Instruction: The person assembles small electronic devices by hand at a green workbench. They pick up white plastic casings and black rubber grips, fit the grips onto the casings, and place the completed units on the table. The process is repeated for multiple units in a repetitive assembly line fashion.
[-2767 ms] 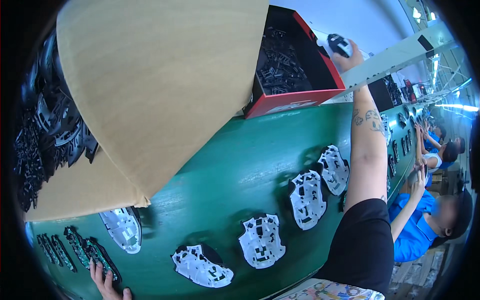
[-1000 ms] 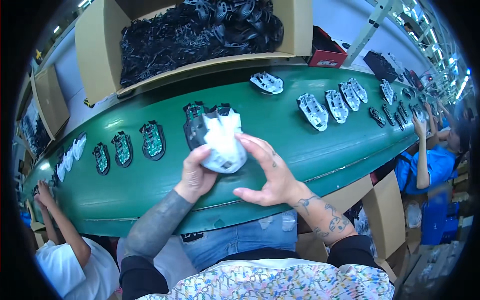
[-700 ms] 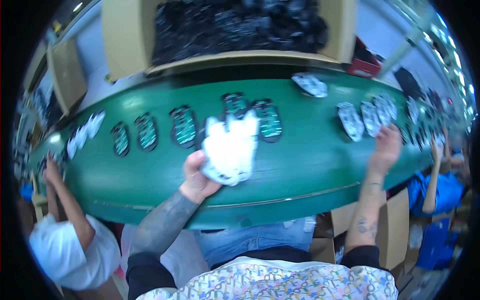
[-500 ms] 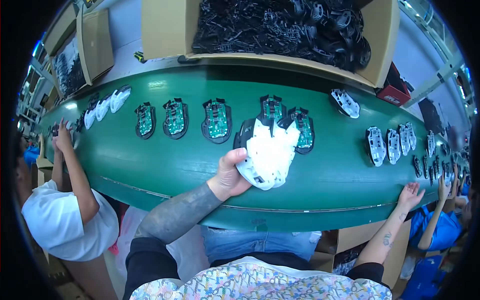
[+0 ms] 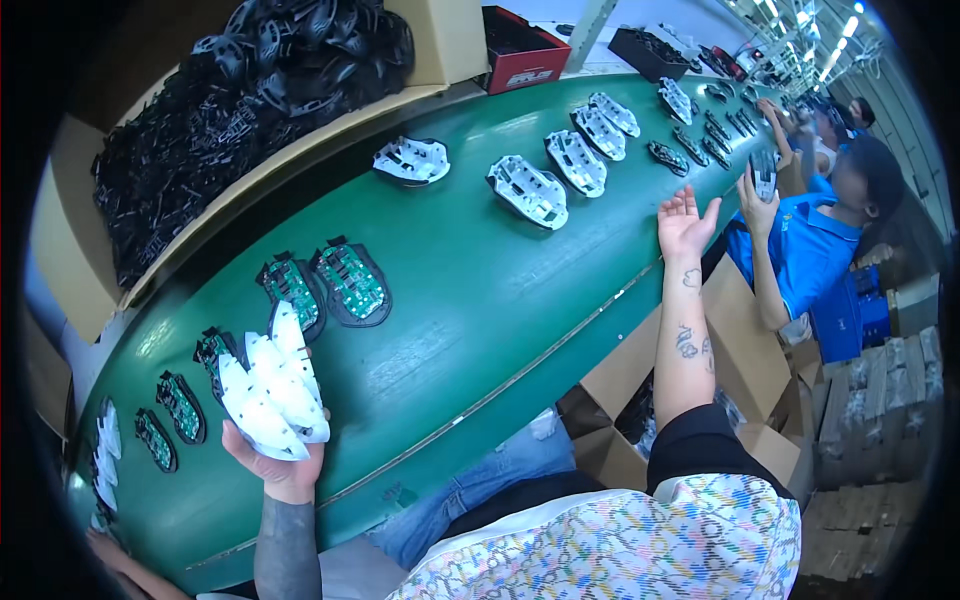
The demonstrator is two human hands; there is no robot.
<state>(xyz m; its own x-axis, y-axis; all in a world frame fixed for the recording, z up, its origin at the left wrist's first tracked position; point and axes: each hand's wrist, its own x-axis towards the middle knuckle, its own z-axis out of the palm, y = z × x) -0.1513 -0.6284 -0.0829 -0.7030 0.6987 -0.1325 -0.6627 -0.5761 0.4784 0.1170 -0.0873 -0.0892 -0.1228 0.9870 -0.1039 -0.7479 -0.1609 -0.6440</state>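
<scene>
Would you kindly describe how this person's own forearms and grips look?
The right forearm bears dark outline tattoos beyond a short black sleeve. The left forearm has a dark grey covering or dense tattoo, unclear which. Left grip and right grip are ungloved.

- I see a carton [image 5: 446, 38] heaped with black parts [image 5: 285, 90]
- beside it, a red box [image 5: 530, 74]
- farther right, a black bin [image 5: 632, 56]
- a co-worker [image 5: 805, 245] in blue

The belt [image 5: 450, 320] is green, the held shells [image 5: 272, 385] white, the shirt [image 5: 620, 540] multicolour-patterned.
</scene>
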